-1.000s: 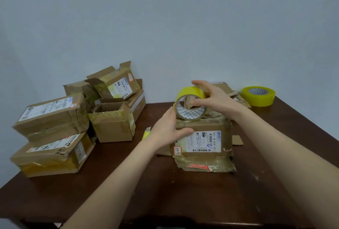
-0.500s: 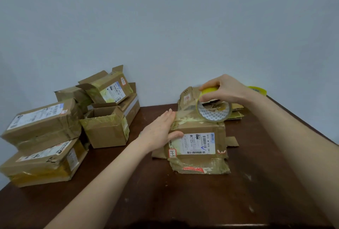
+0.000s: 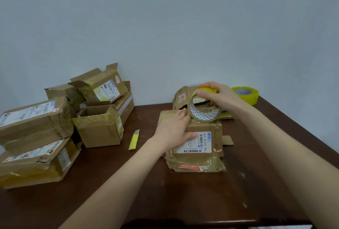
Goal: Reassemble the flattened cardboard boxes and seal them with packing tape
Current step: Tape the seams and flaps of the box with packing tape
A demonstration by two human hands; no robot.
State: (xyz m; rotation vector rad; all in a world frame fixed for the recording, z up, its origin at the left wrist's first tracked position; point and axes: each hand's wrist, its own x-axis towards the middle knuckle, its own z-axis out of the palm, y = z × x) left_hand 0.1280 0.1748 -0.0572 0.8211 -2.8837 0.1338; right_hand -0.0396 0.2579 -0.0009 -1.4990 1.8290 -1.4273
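A small cardboard box (image 3: 205,133) with a white shipping label stands at the middle of the dark wooden table (image 3: 183,195). My left hand (image 3: 174,129) lies flat on its top left edge, thumb down the front face over the label. My right hand (image 3: 218,94) grips a yellow tape roll (image 3: 203,109) from above; the roll rests on its edge on the box top. Flattened cardboard (image 3: 185,96) lies just behind the box.
A second yellow tape roll (image 3: 246,94) lies at the table's far right. A yellow utility knife (image 3: 134,139) lies left of the box. Several taped and open cardboard boxes (image 3: 99,126) are piled along the left side. A pale wall stands behind.
My right hand has carried the tape roll from the box's top left across to its right, pulling it along the top. My left hand has shifted slightly on the box's left edge.
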